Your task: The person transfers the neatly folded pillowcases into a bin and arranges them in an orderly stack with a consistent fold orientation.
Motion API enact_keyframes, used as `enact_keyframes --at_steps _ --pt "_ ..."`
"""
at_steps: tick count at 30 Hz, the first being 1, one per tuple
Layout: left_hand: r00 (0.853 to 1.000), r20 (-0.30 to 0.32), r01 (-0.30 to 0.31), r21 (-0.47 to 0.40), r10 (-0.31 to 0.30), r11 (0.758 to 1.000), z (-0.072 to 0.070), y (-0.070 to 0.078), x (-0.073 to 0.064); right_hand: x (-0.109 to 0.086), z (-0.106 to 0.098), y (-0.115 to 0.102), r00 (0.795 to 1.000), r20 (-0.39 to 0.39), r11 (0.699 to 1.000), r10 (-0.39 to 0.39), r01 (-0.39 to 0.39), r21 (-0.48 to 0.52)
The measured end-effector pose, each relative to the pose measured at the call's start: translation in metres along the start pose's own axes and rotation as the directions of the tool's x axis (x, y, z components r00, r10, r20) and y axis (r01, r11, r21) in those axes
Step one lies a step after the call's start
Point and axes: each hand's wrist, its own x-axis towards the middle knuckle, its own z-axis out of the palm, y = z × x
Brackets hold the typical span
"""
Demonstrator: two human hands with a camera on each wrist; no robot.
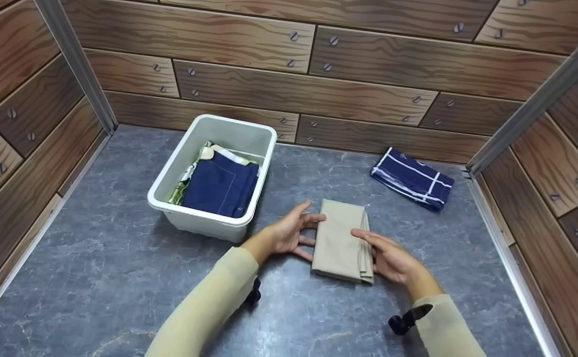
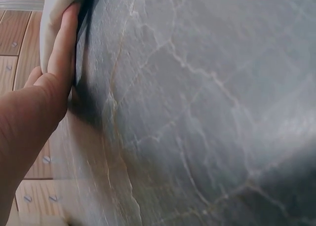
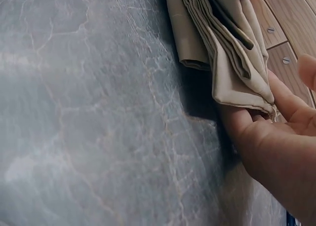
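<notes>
A folded beige cloth (image 1: 341,240) lies on the grey marbled surface between the two hands. Its stacked layers (image 3: 217,43) show along the right edge in the right wrist view. At its left edge is my left hand (image 1: 289,233), fingers spread with their tips at the fabric and the thumb raised off it. In the left wrist view, that hand's fingers (image 2: 63,48) lie against the cloth's side. My right hand (image 1: 393,258) is at the opposite edge, its thumb over the cloth in the head view. Its fingers (image 3: 239,120) reach under the layered edge, thumb apart from them.
Left of the cloth stands a white plastic bin (image 1: 207,218) holding a navy folded cloth (image 1: 219,183) and patterned fabric. A navy cloth with white stripes (image 1: 413,178) lies at the back right. Wood-print walls (image 1: 249,44) enclose the surface on three sides.
</notes>
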Motion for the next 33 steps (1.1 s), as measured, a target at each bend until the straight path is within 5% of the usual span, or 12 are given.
enact_keyframes --at_steps 15,33 --pt "1.0 -0.008 0.009 -0.012 -0.009 1.0 0.012 0.001 -0.002 0.0 0.002 0.003 0.997 -0.067 1.0 -0.029 0.028 -0.013" --pt "0.999 -0.041 -0.005 0.041 0.006 0.999 0.011 -0.006 0.0 0.001 0.003 0.008 0.994 -0.05 0.994 -0.101 0.099 -0.047"
